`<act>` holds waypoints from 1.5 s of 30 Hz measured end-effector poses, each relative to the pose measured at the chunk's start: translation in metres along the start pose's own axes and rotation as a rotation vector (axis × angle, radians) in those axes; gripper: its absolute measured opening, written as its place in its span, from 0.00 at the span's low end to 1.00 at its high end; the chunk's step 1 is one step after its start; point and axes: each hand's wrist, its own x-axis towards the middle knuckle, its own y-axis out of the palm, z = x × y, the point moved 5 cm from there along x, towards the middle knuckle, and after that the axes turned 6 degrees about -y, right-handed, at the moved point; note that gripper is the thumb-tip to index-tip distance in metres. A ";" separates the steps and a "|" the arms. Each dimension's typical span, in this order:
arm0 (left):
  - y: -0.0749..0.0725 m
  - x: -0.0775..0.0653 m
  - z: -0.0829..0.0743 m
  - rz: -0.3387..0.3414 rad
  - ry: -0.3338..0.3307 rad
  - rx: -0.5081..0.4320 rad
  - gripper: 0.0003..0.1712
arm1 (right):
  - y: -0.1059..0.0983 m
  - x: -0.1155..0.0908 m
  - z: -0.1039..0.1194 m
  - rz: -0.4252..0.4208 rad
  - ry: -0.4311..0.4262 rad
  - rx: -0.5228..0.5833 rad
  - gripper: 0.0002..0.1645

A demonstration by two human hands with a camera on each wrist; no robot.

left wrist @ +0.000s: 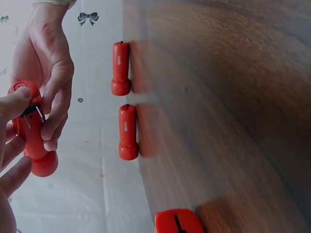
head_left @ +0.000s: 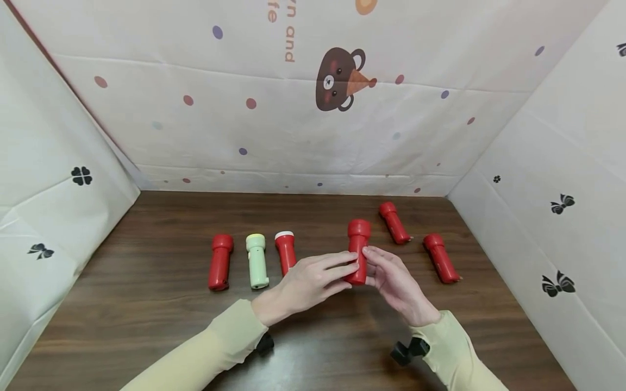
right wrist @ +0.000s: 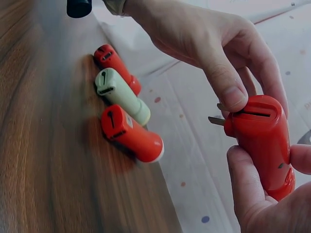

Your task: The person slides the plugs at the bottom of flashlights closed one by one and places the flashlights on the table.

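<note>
Both hands hold one red flashlight (head_left: 359, 233) above the wooden table, its wide head pointing away from me. My left hand (head_left: 308, 279) grips it near the tail end. In the right wrist view, the left thumb (right wrist: 234, 98) presses beside two metal plug prongs (right wrist: 216, 121) that stick out from the flashlight's side. A slot runs across the flashlight's end face there. From the other side, my right hand (head_left: 398, 285) holds the body between thumb and fingers. The left wrist view shows the prongs between the two hands.
To the left lie a red flashlight (head_left: 221, 262), a pale green flashlight (head_left: 257, 262) and a red flashlight with a white rim (head_left: 286, 252), partly behind my left hand. Two more red flashlights (head_left: 395, 224) (head_left: 441, 259) lie at the right. Printed white sheets (head_left: 293, 130) wall the table (head_left: 161, 304) on three sides.
</note>
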 end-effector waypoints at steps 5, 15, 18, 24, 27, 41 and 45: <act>-0.007 -0.005 0.002 0.007 -0.004 0.005 0.28 | 0.006 0.002 -0.004 0.008 -0.003 0.004 0.12; -0.020 -0.018 0.010 0.031 -0.023 -0.009 0.31 | 0.025 0.010 -0.010 0.030 0.008 0.025 0.09; -0.024 -0.022 0.011 0.042 -0.027 -0.018 0.31 | 0.030 0.012 -0.013 0.032 0.011 0.037 0.09; -0.030 -0.025 0.012 0.020 -0.021 0.008 0.31 | 0.036 0.014 -0.017 0.025 0.017 0.046 0.10; -0.033 -0.026 0.014 0.015 -0.021 0.016 0.31 | 0.038 0.015 -0.017 0.015 0.019 0.039 0.11; -0.044 -0.030 0.023 0.030 -0.041 0.036 0.30 | 0.052 0.025 -0.017 0.035 0.024 0.018 0.16; -0.047 -0.032 0.025 0.022 -0.040 0.041 0.30 | 0.055 0.029 -0.019 0.046 0.027 0.017 0.17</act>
